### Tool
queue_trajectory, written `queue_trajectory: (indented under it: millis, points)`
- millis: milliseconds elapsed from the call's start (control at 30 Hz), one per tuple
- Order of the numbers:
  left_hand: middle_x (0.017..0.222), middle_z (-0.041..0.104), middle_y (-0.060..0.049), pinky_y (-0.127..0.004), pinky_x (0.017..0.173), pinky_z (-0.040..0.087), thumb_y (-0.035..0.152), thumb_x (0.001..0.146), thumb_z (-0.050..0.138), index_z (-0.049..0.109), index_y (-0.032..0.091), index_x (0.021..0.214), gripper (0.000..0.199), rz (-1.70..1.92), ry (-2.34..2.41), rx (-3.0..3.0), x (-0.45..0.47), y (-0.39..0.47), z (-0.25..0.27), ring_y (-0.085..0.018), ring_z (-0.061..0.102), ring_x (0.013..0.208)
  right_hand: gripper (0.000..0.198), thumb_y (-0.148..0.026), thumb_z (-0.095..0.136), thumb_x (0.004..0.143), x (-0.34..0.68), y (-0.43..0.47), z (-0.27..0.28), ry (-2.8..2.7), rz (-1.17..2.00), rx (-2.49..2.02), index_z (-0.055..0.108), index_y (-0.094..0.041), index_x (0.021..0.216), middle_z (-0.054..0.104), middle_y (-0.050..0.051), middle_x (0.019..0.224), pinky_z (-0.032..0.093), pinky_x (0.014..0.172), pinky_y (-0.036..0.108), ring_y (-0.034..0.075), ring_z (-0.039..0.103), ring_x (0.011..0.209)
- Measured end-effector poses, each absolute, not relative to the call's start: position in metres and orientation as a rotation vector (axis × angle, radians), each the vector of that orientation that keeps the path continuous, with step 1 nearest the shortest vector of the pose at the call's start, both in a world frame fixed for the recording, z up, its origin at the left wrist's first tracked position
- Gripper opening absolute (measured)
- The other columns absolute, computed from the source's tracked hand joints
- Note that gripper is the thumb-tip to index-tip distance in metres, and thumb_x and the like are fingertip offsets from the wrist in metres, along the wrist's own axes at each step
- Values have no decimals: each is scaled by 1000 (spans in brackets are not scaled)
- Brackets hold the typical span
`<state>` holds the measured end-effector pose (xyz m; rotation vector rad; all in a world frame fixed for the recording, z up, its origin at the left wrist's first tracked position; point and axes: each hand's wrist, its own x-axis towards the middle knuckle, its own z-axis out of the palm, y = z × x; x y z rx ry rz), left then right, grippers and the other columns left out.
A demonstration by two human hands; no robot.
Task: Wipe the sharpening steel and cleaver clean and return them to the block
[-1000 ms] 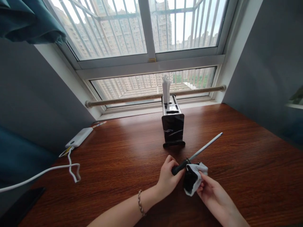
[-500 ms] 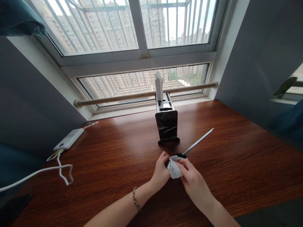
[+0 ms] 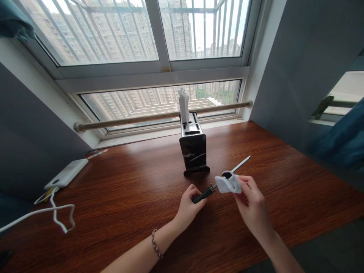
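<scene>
My left hand [image 3: 191,204] is closed around the black handle [image 3: 204,194] of what looks like a sharpening steel, just below its metal guard. Its thin pale rod [image 3: 241,163] points up and to the right. Partway along the rod, a crumpled white cloth or tissue [image 3: 227,184] is wrapped about it, pinched between the thumb and fingers of my right hand [image 3: 250,199]. A dark patch shows at the top of the cloth; I cannot tell what it is. The cloth hides the rod's middle.
A black slotted knife block [image 3: 193,153] stands beyond my hands, with a white crumpled roll [image 3: 184,104] upright in it. A white power bank [image 3: 66,173] with a white cable [image 3: 36,214] lies at the left of the wooden table [image 3: 127,197]. A window is behind.
The right hand and cloth have slid along the rod, away from the handle, uncovering the handle and guard. The view has shifted slightly right.
</scene>
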<state>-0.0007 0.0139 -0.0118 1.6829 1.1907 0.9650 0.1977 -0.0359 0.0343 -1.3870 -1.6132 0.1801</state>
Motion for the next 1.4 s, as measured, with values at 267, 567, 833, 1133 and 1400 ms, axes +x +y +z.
queue_trajectory:
  millis: [267,567,833,1133,1400]
  points:
    - [74,44,-1,-27,66,34,22,70,66,52,15,60,19,934,1108,1702,-1,10,-4,-14,45,71,22,-28,45,89,199,-21,13,-1736,268,-1696,59,-20,105,48,6,95,42,71,30,17,55,71]
    - [75,44,-1,-26,65,34,26,72,66,55,14,62,18,910,1043,1733,-1,9,-6,-13,44,70,36,-46,50,85,287,1,18,-1435,-166,-1782,64,-13,87,55,8,79,39,65,31,20,53,66]
    - [72,44,0,-25,60,35,33,71,68,59,14,61,24,855,967,1688,-2,14,-10,-12,44,67,43,-38,78,59,311,7,9,-538,720,-1230,66,-14,93,66,7,89,45,62,28,18,59,73]
    - [72,43,1,-21,48,38,36,71,68,64,11,60,27,790,864,1455,-2,13,-11,-6,46,54,21,-25,67,72,307,6,6,-309,1138,-776,67,-24,93,66,-1,95,42,52,19,10,55,66]
    - [74,43,0,-21,48,39,37,72,68,63,10,60,30,796,903,1462,-2,14,-10,-6,46,54,13,-18,55,82,264,3,2,46,1319,-448,67,-20,87,65,1,96,43,51,16,6,49,57]
